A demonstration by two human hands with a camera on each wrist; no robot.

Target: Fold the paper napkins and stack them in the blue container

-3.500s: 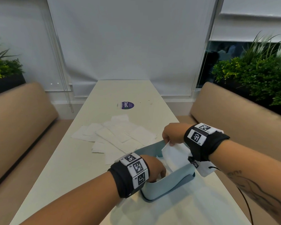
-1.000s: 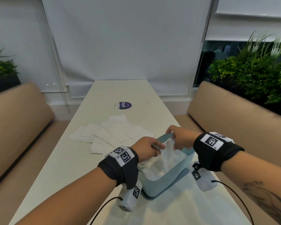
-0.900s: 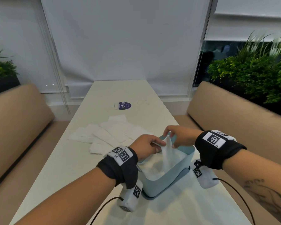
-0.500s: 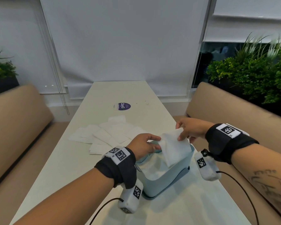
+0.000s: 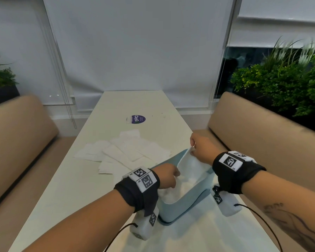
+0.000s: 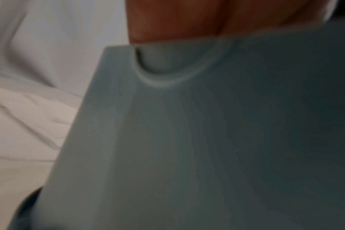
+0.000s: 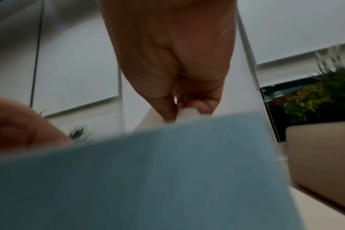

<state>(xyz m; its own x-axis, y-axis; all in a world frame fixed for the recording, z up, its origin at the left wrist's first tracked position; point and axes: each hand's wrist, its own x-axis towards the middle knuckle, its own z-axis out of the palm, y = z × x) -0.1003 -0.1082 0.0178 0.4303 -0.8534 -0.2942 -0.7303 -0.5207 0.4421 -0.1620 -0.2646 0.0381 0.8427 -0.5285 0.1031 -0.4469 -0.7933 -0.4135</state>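
Pinching the limp, light napkin (image 5: 191,164) by its corner suits the right hand (image 5: 201,149); the left hand (image 5: 168,176), down in the container (image 5: 181,206), hides its grip

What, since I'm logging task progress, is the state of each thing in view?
blue container, upright on the table, open, napkins inside.
held napkin, partly inside the container, top edge pinched.
loose napkins, spread on the table, not yet stacked.
right hand, pinches the held napkin.
left hand, fingers inside the container; grip unclear.
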